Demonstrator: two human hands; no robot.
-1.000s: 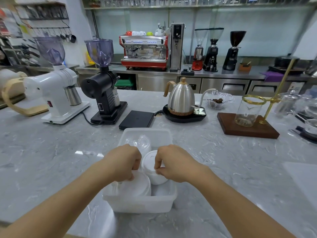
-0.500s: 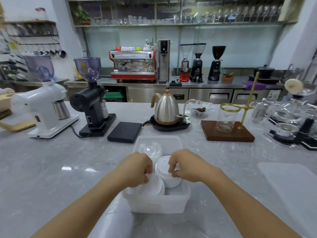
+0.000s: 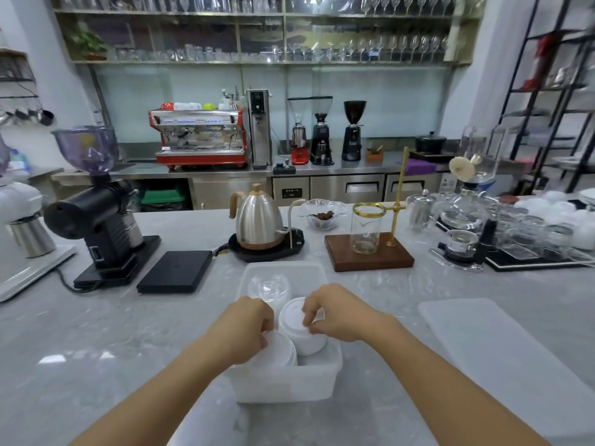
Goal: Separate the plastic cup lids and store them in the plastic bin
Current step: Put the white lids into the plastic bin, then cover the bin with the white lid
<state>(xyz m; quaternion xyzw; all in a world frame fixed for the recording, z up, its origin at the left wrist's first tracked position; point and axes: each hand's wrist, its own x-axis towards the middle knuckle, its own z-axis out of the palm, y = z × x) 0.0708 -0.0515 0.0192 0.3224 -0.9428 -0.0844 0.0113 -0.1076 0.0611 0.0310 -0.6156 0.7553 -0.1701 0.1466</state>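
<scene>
Fingertips of the right hand (image 3: 335,313) pinch at the top edge of a white lid stack (image 3: 301,326) that stands tilted in the near right part of the plastic bin (image 3: 283,386); thumb and forefinger are closed almost together on the rim of the topmost lid, as if peeling it from the ones below. The left hand (image 3: 248,326) curls downward, fingers bent and nearly closed over a second white stack (image 3: 277,352) lying in the near left of the bin. Its fingertips are hidden under the knuckles, so whether it grips a single lid or merely steadies the pile is hard to say.

At the far left of the bin sits a nest of clear dome lids (image 3: 269,288). The bin rests on the grey marble counter (image 3: 96,333), with its flat translucent bin cover (image 3: 502,342) lying apart to the right.

These lids are probably very light, thin and springy, and nested lids tend to cling by friction. A hard squeeze would likely buckle one or lift several at once. The best hold seems to be the outer rim: a fingernail or pad slipped under the lip of the top lid while the other hand pins the stack beneath. The smooth plastic may slip, so a gentle peel should suit better than a pull.
</scene>
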